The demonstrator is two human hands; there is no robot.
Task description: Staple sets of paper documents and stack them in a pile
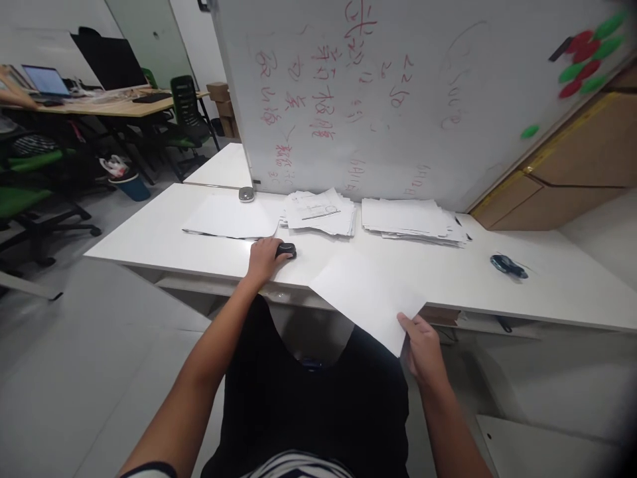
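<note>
1 sheet [365,292], half over the edge of the table [547,292], was pinched at its corner by the right hand [423,348]. A black object [287,251] was clasped by the left hand [263,257]. The sheet was judged light and limp, best held by an edge.

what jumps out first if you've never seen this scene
The whiteboard with red scribbles fills the back, above the white table. At the table edge, the right hand pinches a blank sheet by its corner, and the left hand rests on a small black object near two paper stacks.
</note>
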